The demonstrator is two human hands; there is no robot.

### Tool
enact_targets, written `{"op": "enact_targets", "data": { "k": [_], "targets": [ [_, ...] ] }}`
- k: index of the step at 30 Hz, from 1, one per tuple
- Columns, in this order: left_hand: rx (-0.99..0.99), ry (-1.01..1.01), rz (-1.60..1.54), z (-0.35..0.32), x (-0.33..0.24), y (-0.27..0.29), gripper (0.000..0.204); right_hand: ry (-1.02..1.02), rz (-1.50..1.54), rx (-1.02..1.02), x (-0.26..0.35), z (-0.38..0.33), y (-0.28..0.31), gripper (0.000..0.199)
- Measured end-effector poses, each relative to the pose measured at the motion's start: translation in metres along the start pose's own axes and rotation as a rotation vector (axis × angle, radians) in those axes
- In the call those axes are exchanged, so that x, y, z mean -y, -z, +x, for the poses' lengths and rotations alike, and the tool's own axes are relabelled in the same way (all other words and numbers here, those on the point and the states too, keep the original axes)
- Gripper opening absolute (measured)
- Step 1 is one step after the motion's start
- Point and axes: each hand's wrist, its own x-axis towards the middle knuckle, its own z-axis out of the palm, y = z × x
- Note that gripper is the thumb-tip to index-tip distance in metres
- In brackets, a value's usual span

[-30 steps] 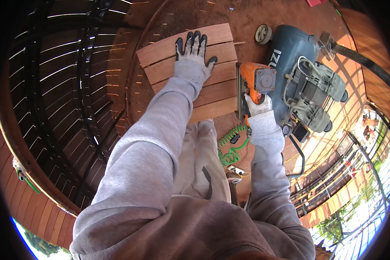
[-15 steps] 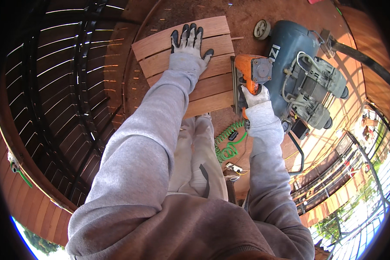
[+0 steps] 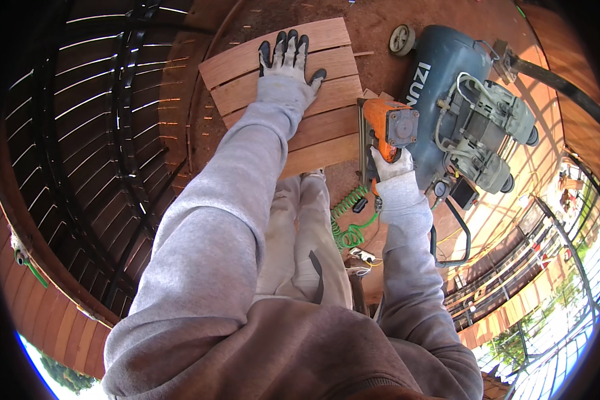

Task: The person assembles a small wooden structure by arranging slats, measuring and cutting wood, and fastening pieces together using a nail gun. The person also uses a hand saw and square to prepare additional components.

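Note:
A slatted wooden panel (image 3: 327,63) lies in front of me, its boards set apart by narrow gaps. My left hand (image 3: 288,55), in a white glove with black fingertips, rests flat on the upper boards with fingers spread. In my right hand (image 3: 391,163), also gloved, is an orange pneumatic nailer (image 3: 378,119) with a grey cap, held by its handle. The nailer's long magazine stands along the panel's right edge; whether it touches the wood I cannot tell. A coiled green air hose (image 3: 349,233) hangs below the nailer's handle.
A dark blue air compressor (image 3: 440,60) with grey motors and a wheel stands right of the nailer. A black bent handle (image 3: 461,250) juts from it toward me. Dark metal slats (image 3: 80,133) rise on the left. A power strip (image 3: 362,255) lies near my legs.
The nailer and my right hand have shifted slightly toward me along the panel's right edge. My left hand stays spread on the boards; the view has moved a little.

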Motion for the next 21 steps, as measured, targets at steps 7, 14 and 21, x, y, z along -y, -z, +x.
{"op": "enact_targets", "data": {
  "k": [7, 14, 21],
  "targets": [
    [-0.019, 0.002, 0.010, -0.002, -0.001, -0.002, 0.080, 0.047, 0.053, -0.008, -0.017, -0.028, -0.003, 0.030],
    [-0.007, 0.013, 0.018, -0.003, -0.001, 0.000, 0.079, 0.001, 0.108, -0.021, 0.009, -0.025, 0.000, 0.030],
    [-0.061, -0.019, 0.016, -0.003, -0.002, -0.005, 0.082, -0.185, 0.391, -0.080, -0.063, -0.073, -0.006, 0.024]
  ]
}}
